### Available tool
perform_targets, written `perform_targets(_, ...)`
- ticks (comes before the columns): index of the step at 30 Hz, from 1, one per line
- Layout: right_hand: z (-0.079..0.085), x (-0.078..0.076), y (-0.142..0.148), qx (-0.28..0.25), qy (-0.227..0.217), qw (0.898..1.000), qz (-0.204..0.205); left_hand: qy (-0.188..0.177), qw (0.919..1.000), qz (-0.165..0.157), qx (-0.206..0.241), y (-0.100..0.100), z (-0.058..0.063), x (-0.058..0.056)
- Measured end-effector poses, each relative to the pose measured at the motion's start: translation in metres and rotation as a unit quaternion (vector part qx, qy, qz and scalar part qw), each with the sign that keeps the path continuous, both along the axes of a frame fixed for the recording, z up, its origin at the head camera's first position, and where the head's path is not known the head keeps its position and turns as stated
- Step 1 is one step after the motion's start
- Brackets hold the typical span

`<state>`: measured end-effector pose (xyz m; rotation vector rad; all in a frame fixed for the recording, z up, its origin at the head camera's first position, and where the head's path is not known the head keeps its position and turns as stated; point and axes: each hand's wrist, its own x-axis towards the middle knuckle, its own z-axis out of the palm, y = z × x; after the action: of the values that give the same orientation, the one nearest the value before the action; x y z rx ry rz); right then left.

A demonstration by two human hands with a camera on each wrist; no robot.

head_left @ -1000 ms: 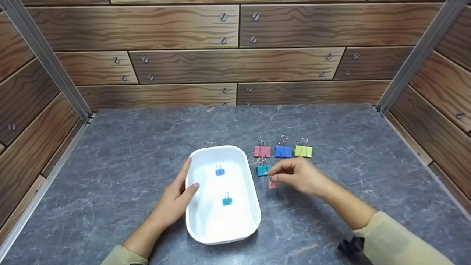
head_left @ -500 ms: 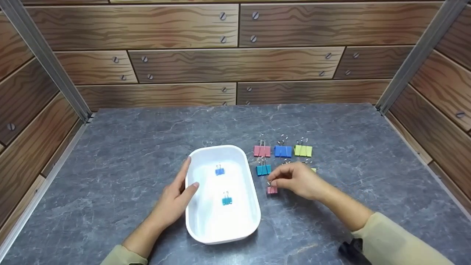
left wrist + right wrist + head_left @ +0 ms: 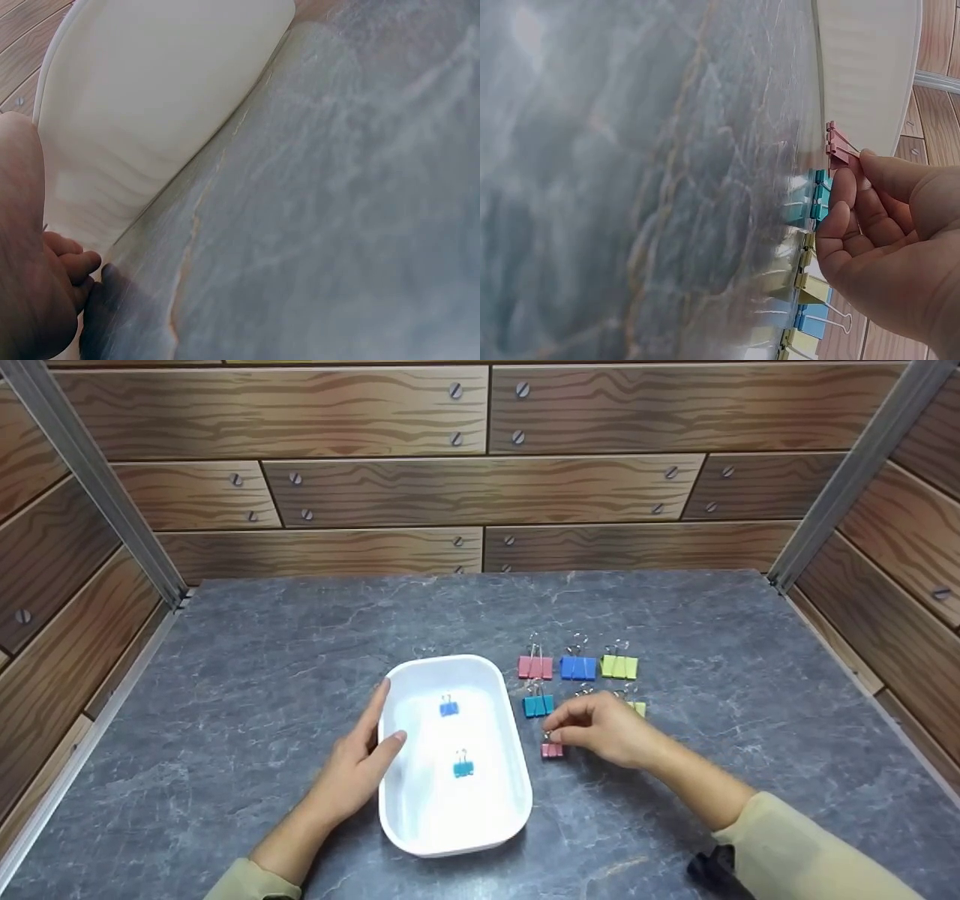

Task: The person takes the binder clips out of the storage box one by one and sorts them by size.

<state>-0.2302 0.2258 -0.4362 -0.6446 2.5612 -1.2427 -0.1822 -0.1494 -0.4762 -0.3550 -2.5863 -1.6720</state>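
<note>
In the head view my right hand (image 3: 606, 729) pinches the wire handles of a small pink binder clip (image 3: 552, 751) between thumb and forefinger. The right wrist view shows this pink clip (image 3: 832, 146) at the thumb tip, close over the tabletop. My left hand (image 3: 358, 765) grips the left wall of a white plastic tub (image 3: 517, 780), thumb over the rim and fingers along the outside. Inside the tub lie a small blue binder clip (image 3: 448, 709) and a small teal one, the teal clip (image 3: 463, 769) nearer me. A larger teal clip (image 3: 538, 706) sits just beyond my right fingertips.
Behind my right hand stands a row of larger binder clips: a pink clip (image 3: 535, 667), a blue clip (image 3: 578, 668) and a yellow-green clip (image 3: 619, 667). Another yellow-green clip (image 3: 640, 709) is partly hidden by that hand. Wood-patterned walls (image 3: 480, 495) enclose the grey marbled tabletop (image 3: 300, 637).
My right hand has drawn the small pink clip slightly toward me, away from the larger teal clip. My left hand and the tub have stayed in place.
</note>
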Motion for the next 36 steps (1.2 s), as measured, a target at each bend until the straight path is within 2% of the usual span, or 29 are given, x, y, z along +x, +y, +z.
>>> perform_targets(14,-0.004,0.0,-0.002,-0.012,-0.01,1.0,0.009,-0.005,0.9999,0.003,-0.01,0.001,-0.001,-0.001)
perform_targets(23,-0.002,-0.001,0.001,0.002,-0.011,1.0,0.004,-0.007,1.0,0.001,-0.006,0.001,-0.001,0.0)
perform_targets(30,0.008,-0.002,0.005,0.003,0.003,1.0,-0.005,-0.002,1.0,-0.002,0.002,0.001,0.0,0.0)
perform_targets(36,0.025,0.0,0.003,-0.008,0.009,1.0,-0.014,0.007,1.0,-0.004,-0.001,0.0,-0.001,0.0)
